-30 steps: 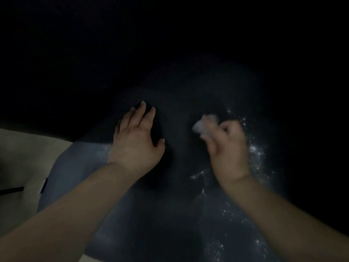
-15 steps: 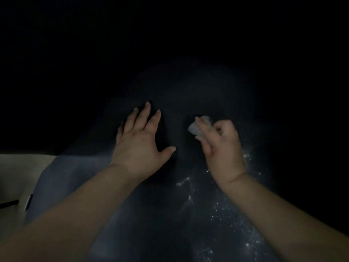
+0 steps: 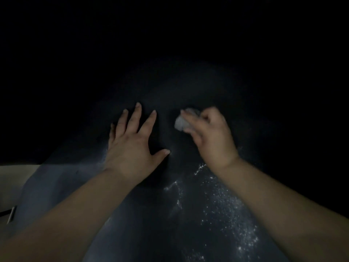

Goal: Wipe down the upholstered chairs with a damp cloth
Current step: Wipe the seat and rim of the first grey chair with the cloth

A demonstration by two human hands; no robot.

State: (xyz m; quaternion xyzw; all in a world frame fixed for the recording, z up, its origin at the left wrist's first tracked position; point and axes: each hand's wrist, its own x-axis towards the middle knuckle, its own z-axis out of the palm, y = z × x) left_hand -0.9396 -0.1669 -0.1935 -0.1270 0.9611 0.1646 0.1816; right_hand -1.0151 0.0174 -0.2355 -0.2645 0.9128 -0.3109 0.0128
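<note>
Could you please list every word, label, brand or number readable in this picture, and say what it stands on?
None: no readable text shows anywhere.
The dark chair, the pale cloth gripped by the right hand, and the flat left hand carry no markings; the white specks are not text.

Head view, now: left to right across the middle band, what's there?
Pale floor → dark chair upholstery → left hand flat on it → cloth → right hand gripping the cloth.
</note>
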